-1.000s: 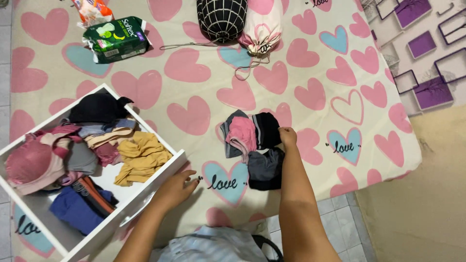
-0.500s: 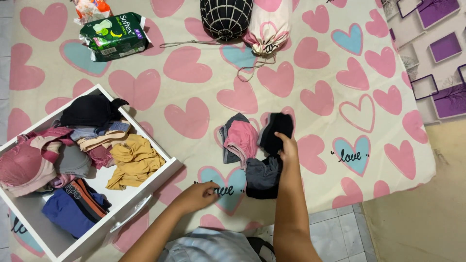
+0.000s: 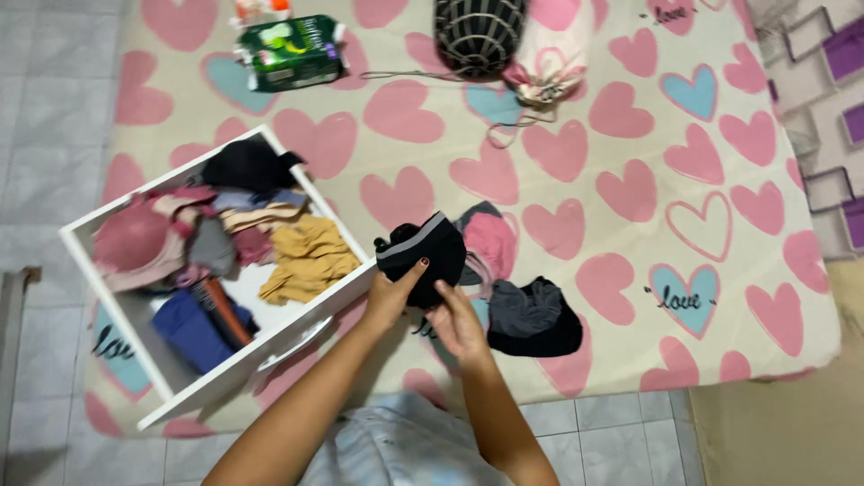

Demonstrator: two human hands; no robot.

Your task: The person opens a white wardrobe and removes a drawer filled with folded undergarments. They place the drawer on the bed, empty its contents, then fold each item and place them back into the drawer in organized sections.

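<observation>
Head view | both hands (image 3: 423, 301) pinch black garment (image 3: 423, 256) | grey band runs left-low to right-high | beside white drawer (image 3: 297, 335)

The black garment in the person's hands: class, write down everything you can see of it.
The black garment is a small piece of soft cloth, black with a grey band along its upper edge. It is bunched and folded, lifted off the mattress near the white drawer's corner. The left hand has a grip on its lower left side; the right hand holds it from below. Nothing else touches it.
</observation>
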